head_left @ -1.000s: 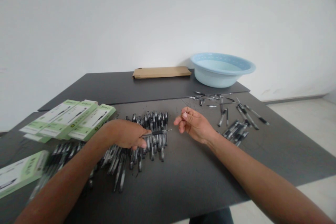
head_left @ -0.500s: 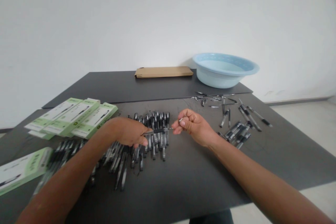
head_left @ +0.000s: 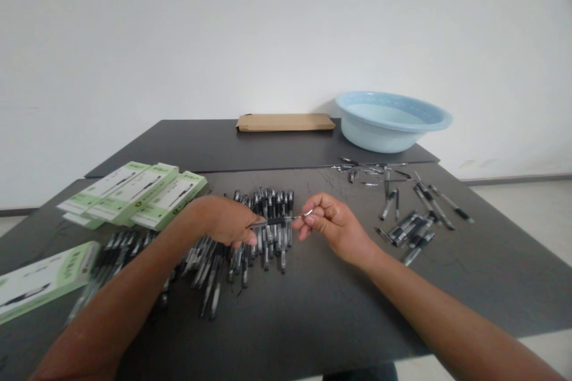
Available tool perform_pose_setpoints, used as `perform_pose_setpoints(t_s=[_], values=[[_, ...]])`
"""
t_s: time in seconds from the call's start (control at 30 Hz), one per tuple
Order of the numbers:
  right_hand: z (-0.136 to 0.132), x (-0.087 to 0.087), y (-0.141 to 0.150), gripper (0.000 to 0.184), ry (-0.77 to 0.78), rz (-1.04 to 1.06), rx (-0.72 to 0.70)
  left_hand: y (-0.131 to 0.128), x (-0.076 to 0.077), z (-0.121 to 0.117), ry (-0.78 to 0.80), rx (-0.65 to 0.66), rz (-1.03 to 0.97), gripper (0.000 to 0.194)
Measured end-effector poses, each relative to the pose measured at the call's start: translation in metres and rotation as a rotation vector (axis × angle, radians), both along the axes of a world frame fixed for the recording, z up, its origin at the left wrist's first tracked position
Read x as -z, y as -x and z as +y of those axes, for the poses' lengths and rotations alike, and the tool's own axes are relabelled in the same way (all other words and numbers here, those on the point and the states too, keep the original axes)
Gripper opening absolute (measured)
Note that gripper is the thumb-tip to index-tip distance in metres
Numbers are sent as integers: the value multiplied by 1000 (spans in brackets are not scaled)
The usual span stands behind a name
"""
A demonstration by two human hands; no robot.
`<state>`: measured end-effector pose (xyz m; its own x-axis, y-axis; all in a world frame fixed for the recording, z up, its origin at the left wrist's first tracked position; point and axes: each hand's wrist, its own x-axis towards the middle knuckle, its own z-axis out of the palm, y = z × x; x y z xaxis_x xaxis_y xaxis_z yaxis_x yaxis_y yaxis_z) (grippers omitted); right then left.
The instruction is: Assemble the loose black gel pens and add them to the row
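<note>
My left hand (head_left: 230,223) is closed around the rear of a gel pen (head_left: 276,221), which has a clear barrel and a black grip. The pen lies nearly level, its bare tip pointing right toward my right hand (head_left: 328,223). Between the thumb and fingers of that hand is a small silvery piece (head_left: 308,212), close to the pen's tip; whether the two touch I cannot tell. Under and behind my left hand spreads a heap of similar pens (head_left: 212,277), partly hidden by the forearm.
Green-and-white pen boxes (head_left: 172,199) lie stacked at the left, with another box (head_left: 49,280) nearer. Loose pens and parts (head_left: 413,232) are scattered at the right. A light blue basin (head_left: 393,125) and a flat brown carton (head_left: 286,122) stand at the back of the dark table (head_left: 482,286).
The view has shifted slightly, so the scene sits a little further right. My right hand has turned a little, and the silvery piece shows more clearly. Both hands keep their holds.
</note>
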<state>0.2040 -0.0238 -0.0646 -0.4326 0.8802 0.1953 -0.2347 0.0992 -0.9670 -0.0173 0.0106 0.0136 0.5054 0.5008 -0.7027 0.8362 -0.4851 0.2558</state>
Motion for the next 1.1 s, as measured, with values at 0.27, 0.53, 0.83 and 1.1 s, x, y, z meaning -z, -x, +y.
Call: perform_pose_setpoints(t_s=[0.27, 0.53, 0.83, 1.1], values=[[-6, -1, 2, 18, -29, -25, 21, -2, -2, -2, -20, 30, 43, 19], [-8, 2, 3, 13, -89, -158, 66, -1, 1, -2, -13, 46, 29, 21], [-11, 3, 5, 10, -206, -311, 106, -3, 3, -5, -61, 52, -7, 20], [-12, 4, 6, 6, -366, -475, 187, -6, 1, -8, -107, 85, 45, 24]])
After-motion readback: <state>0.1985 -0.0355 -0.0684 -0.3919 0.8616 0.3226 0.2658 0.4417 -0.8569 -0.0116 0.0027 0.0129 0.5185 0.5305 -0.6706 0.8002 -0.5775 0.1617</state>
